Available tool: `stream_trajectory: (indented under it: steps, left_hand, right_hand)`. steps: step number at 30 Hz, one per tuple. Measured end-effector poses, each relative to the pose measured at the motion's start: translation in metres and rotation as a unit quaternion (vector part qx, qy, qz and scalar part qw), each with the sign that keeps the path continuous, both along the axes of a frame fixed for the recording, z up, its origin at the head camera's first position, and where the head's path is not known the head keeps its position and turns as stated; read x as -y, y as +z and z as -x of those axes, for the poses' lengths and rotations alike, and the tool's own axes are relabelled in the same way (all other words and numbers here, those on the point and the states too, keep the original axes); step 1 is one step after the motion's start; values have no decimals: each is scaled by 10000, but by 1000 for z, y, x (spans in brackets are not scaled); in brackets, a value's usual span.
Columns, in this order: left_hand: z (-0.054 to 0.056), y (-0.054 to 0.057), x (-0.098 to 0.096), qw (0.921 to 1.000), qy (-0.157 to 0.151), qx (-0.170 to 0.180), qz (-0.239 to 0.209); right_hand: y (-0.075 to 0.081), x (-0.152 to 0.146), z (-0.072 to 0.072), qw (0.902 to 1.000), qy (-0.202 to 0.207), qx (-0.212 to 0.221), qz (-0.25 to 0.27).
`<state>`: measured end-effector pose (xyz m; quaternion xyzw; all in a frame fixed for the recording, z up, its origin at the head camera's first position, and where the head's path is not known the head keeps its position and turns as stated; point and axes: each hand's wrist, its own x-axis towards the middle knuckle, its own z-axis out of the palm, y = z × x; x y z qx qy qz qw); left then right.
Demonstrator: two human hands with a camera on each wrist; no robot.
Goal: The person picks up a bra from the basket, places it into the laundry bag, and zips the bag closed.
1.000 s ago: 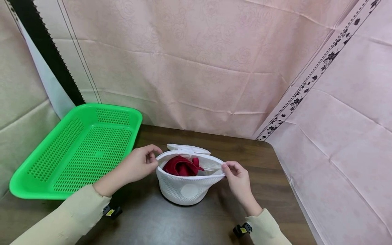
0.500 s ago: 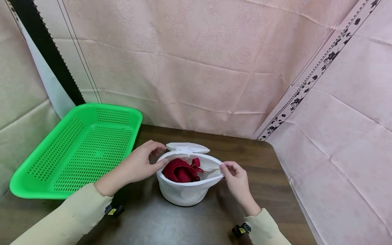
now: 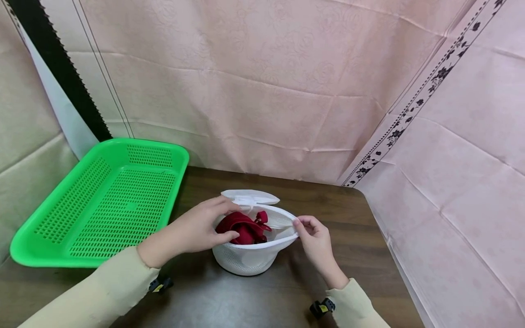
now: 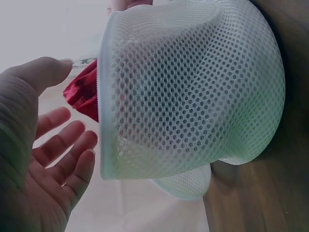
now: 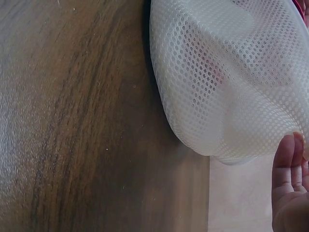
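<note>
A white mesh laundry bag [image 3: 246, 263] stands upright on the table, its top unzipped and its lid [image 3: 251, 197] folded back behind it. Inside lies a crumpled dark red cloth [image 3: 246, 230] with a strap-like end, partly above the rim in the left wrist view. My left hand [image 3: 201, 225] is over the bag's left rim, fingers spread and loosely bent; the left wrist view shows them apart from the mesh, near the red cloth. With thumb and fingers my right hand [image 3: 317, 241] pinches the bag's right rim, pulling that side out to a point.
A green perforated plastic basket [image 3: 180, 182] sits at the left of the dark wooden table [image 3: 348, 255]. Pale patterned cloth [image 3: 246, 91] hangs behind the table and along both sides.
My left hand has let go of the bag's left rim, opened its fingers and moved right over the mouth. The red cloth sits slightly lower and the rim gapes wider. My right hand keeps its pinch.
</note>
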<state>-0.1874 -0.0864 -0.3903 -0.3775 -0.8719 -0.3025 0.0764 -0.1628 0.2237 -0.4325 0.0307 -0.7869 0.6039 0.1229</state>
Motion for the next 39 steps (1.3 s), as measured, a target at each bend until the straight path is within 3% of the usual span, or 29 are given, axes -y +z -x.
stream_trajectory:
  steps: [13, 22, 29, 35, 39]
  left_hand:
    - [5, -8, -15, 9965, -147, 219, 790]
    - [9, -16, -34, 9949, -298, -230, 938]
    - [12, -26, -41, 9846, -550, -630, 1537]
    - [13, -36, -40, 9834, -490, -702, 1597]
    - [12, -37, -39, 9843, -504, -630, 1567]
  right_hand:
    - [-1, 1, -2, 9999, -24, 11, -135]
    - [0, 5, -4, 9997, -38, -50, -249]
    - [-1, 6, -5, 9996, 21, -78, -281]
    - [-1, 6, -5, 9995, 54, -71, -289]
    - [-1, 7, -6, 9995, 55, -57, -311]
